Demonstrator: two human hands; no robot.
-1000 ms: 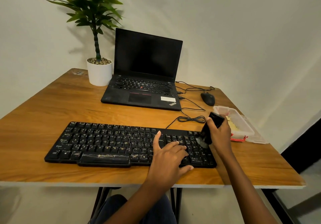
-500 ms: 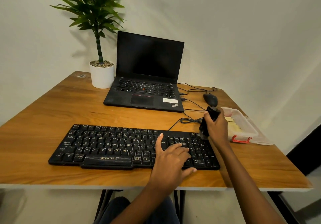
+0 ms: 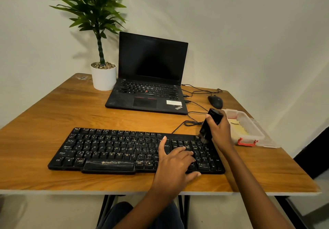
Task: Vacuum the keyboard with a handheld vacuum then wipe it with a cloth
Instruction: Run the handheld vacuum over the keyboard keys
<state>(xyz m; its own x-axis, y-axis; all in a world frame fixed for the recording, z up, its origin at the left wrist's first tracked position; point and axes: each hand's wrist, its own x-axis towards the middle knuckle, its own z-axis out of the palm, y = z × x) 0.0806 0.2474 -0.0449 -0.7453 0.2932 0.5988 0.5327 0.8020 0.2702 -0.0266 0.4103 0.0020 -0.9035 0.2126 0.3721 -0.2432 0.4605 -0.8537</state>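
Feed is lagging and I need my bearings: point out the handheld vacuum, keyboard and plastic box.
handheld vacuum (image 3: 206, 131), head view: black body near its nozzle.
keyboard (image 3: 115, 148), head view: middle letter keys.
plastic box (image 3: 256, 131), head view: clear right wall.

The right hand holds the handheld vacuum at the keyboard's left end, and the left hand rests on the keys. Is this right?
No: in the head view the right hand holds the handheld vacuum at the right end of the keyboard; the left hand rests on the keys.
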